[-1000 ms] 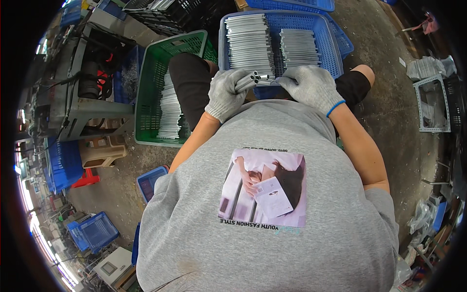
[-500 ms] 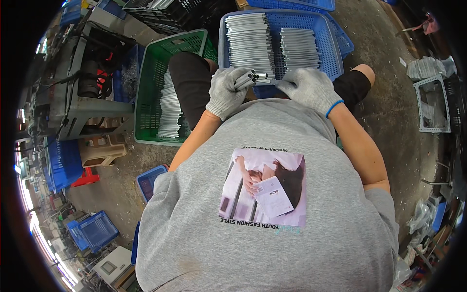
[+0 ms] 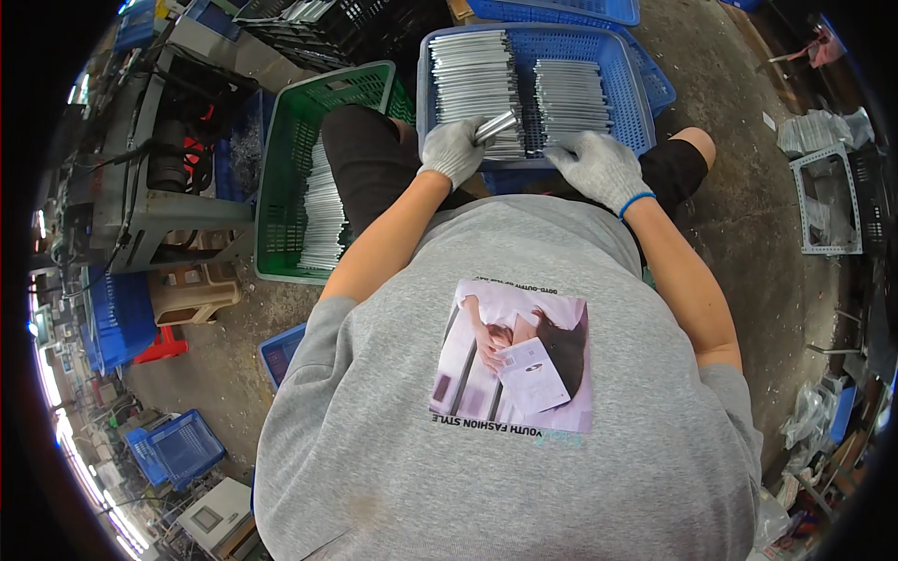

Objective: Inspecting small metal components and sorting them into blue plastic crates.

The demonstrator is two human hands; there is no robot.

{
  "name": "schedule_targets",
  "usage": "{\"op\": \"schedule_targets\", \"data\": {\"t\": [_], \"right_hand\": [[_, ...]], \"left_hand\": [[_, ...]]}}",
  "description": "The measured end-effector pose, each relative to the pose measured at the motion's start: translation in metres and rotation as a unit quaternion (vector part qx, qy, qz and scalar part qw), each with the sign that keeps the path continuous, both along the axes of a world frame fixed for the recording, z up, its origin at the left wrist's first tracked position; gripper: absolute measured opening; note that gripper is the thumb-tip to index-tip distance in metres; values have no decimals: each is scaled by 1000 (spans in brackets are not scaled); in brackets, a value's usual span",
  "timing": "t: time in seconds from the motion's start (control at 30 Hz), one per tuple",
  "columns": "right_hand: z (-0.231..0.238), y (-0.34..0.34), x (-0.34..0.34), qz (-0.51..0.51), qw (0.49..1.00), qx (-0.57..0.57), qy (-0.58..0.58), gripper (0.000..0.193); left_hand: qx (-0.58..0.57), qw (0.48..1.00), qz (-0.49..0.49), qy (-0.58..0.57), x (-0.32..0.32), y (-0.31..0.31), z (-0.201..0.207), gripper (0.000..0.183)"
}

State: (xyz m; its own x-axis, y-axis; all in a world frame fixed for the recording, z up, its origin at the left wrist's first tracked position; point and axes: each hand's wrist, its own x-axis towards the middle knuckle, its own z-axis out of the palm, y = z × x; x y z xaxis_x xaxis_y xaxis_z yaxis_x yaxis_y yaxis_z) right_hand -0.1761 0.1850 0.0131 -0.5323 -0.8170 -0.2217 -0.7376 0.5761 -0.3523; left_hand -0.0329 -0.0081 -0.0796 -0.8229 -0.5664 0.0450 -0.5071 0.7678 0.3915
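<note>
Both of my hands wear light grey knitted gloves. My left hand (image 3: pixel 454 152) is closed round a small bunch of shiny metal tubes (image 3: pixel 497 126), whose ends stick out to the right, slanting up. My right hand (image 3: pixel 599 170), with a blue cuff edge, is at the near rim of the blue basket (image 3: pixel 629 65). Its fingers are curled together by the lower end of the right tube stack (image 3: pixel 572 98); what they hold, if anything, is hidden. A taller left tube stack (image 3: pixel 472 75) lies in the same basket, beyond my left hand.
To the left stands a green basket (image 3: pixel 267 201) with more metal tubes (image 3: pixel 323 215). A black crate (image 3: pixel 309 42) sits behind it. Farther left is a metal machine frame (image 3: pixel 187 220) with a beige stool (image 3: pixel 201 294) nearby. A white perforated frame (image 3: pixel 828 206) lies at the right.
My left hand has moved slightly right and forward, and its tubes now slant up over the basket. The right hand has stayed near the rim. My left forearm has swung inward.
</note>
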Motion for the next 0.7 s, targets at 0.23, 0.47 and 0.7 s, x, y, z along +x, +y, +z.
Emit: {"op": "schedule_targets", "data": {"t": [0.23, 0.47, 0.7], "right_hand": [[-2, 1, -3, -5, 999, 43, 9, 37], [7, 2, 4, 15, 1000, -3, -7, 36], [16, 1, 16, 45, 998, -41, -8, 34]], "left_hand": [[-76, 991, -5, -108, -6, -10, -16, 23], [138, 988, -4, 66, 43, -10, 0, 24], [311, 920, -66, 228, 63, 3, 14, 21]]}}
